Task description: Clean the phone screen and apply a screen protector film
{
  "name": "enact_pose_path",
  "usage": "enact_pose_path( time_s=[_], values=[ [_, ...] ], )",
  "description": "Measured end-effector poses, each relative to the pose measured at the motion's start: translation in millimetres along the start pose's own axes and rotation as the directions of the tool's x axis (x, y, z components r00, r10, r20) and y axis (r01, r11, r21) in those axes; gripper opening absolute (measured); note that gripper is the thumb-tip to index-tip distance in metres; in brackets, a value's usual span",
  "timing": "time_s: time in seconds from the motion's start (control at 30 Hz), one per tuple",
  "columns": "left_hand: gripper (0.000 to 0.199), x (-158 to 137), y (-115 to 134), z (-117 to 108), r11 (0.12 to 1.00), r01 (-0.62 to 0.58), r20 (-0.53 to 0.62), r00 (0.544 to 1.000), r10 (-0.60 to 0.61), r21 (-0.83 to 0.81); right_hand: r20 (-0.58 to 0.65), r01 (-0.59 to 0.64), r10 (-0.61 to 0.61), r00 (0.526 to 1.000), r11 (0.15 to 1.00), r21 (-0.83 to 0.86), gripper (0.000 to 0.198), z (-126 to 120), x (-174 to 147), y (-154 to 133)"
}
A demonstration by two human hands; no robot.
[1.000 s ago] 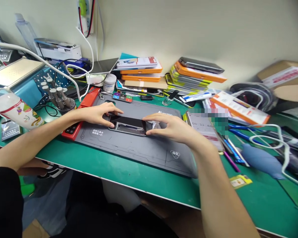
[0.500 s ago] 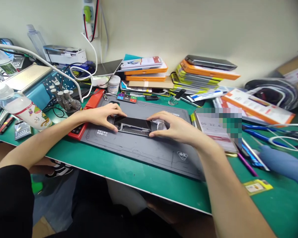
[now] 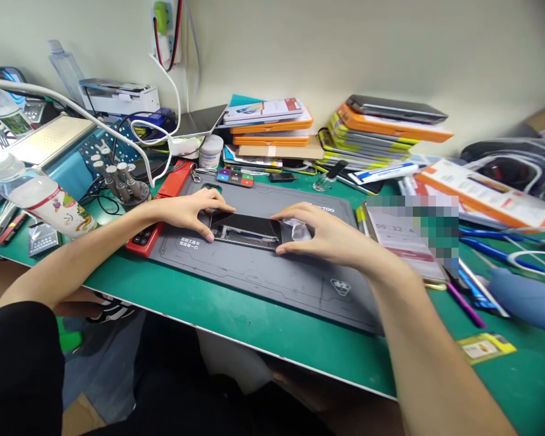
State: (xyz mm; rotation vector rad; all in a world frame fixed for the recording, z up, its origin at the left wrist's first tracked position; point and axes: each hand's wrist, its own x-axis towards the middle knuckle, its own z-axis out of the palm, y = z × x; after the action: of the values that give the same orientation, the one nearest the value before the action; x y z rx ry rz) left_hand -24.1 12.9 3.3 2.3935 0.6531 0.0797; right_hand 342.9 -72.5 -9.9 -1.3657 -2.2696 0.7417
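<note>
On the mat (image 3: 258,272), left hand (image 3: 193,212) at nine o'clock and right hand (image 3: 318,236) at three still hold the phone (image 3: 249,231), likely steadying it.

FRONT: room is given over the near part of the gray mat (image 3: 254,287), between the forearms (image 3: 88,257) | CENTRE: filled by dark device (image 3: 249,226), walled at its ends by left hand (image 3: 193,212) and right hand (image 3: 320,235) | LEFT: obstructed by red keypad strip (image 3: 142,241), tool holder (image 3: 123,181) | RIGHT: blocked by timer phone (image 3: 388,225) | REAR: barred by orange boxes (image 3: 272,128)
</note>
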Motion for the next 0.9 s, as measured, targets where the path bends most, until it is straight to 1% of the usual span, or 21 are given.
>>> enact_pose_path(
  time_s=[0.13, 0.37, 0.57, 0.67, 0.73, 0.8, 0.9],
  values=[
    [0.088, -0.4, 2.8, 0.1, 1.0, 0.009, -0.018, 1.0, -0.009, -0.03, -0.012, 0.012, -0.013, 1.0, 1.0, -0.007, 0.069, 1.2, 0.3, 1.3],
    [0.084, 0.1, 5.1, 0.5, 0.998, -0.031, -0.076, 0.997, 0.027, -0.055, -0.017, 0.012, -0.013, 1.0, 1.0, -0.015, 0.072, 1.9, -0.1, 4.1],
    [0.078, -0.6, 10.6, 2.9, 0.999, -0.041, -0.1, 0.994, 0.038, -0.023, -0.022, 0.021, -0.022, 1.0, 0.999, -0.029, 0.069, 2.8, -0.5, 5.6],
    [0.068, -1.0, 14.5, 3.7, 0.999, -0.052, -0.131, 0.99, 0.051, -0.005, -0.022, 0.01, -0.011, 1.0, 0.999, -0.042, 0.069, 2.9, -1.6, 5.1],
    [0.066, -0.9, 16.1, 3.6, 0.999, -0.052, -0.141, 0.989, 0.052, 0.004, -0.019, 0.005, -0.005, 1.0, 0.999, -0.046, 0.069, 2.8, -2.2, 4.3],
    [0.07, -0.7, 17.2, 3.2, 0.999, -0.037, -0.127, 0.991, 0.037, 0.007, -0.013, 0.013, -0.013, 1.0, 0.999, -0.047, 0.068, 2.5, -2.6, 2.7],
    [0.085, -0.1, 18.5, 3.3, 1.0, -0.012, -0.09, 0.996, 0.014, 0.027, -0.004, 0.02, -0.02, 1.0, 0.997, -0.068, 0.066, 2.4, -2.3, -1.1]
  ],
)
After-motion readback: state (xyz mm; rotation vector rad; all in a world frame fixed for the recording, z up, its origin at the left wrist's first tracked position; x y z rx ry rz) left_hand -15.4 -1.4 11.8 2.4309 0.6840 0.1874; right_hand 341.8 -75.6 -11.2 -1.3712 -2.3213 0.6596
